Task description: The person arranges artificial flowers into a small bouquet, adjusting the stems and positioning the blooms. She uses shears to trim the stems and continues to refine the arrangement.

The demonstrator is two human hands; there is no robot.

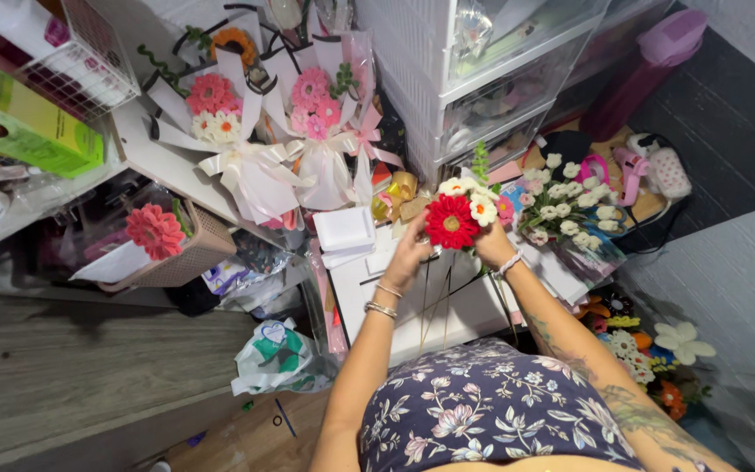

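Note:
Both my hands hold a small bunch of crocheted flowers over a white table (356,293). A large red flower (452,222) with a yellow centre faces me, with small white flowers (482,208) beside it. My left hand (410,256), with bracelets at the wrist, grips the bunch from the left. From the right, my right hand (491,247) grips it just under the blooms. Thin wire stems (434,306) hang down below my hands.
Two wrapped pink-and-white bouquets (251,131) with ribbons lean at the back. A woven basket (194,253) with a coral flower sits left. White daisies (570,197) lie right, near clear plastic drawers (491,79). A small white box (345,232) is on the table. More flowers (648,350) lie low right.

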